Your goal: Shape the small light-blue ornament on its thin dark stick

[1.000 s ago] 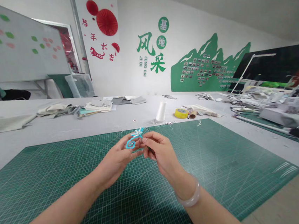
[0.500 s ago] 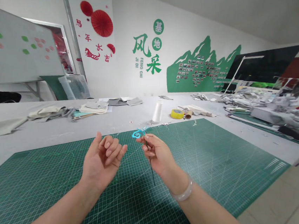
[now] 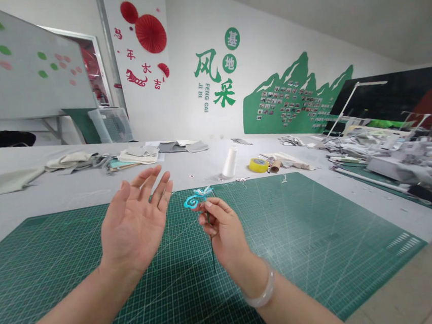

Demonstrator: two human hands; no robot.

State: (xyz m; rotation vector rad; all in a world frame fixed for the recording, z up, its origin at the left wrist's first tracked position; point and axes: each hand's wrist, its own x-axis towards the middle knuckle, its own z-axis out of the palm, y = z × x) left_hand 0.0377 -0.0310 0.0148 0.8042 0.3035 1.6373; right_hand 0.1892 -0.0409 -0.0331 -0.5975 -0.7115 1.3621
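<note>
My right hand (image 3: pixel 222 225) pinches a thin dark stem (image 3: pixel 213 254) that hangs down below the fingers. At its top is a bright blue curled ornament (image 3: pixel 191 202), with a spiral on the left and paler blue tips above. The fingertips hide where stem and ornament meet. Left of it, my left hand (image 3: pixel 135 218) is raised palm up with its fingers spread, holding nothing and apart from the ornament. Both hands are over a green cutting mat (image 3: pixel 302 225) marked with a grid. A pale bangle circles my right wrist.
Behind the mat stand a white thread cone (image 3: pixel 230 163), a yellow tape roll (image 3: pixel 258 165) and a small cardboard tube (image 3: pixel 275 166). Folded cloth (image 3: pixel 139 155) lies along the table's far side. On the right are a sewing machine (image 3: pixel 395 162) and heaped fabric scraps.
My left hand has gone from loosely curled fingers to an open, spread palm, rising slightly. My right hand has shifted a little left and down with the blue ornament, which has turned slightly.
</note>
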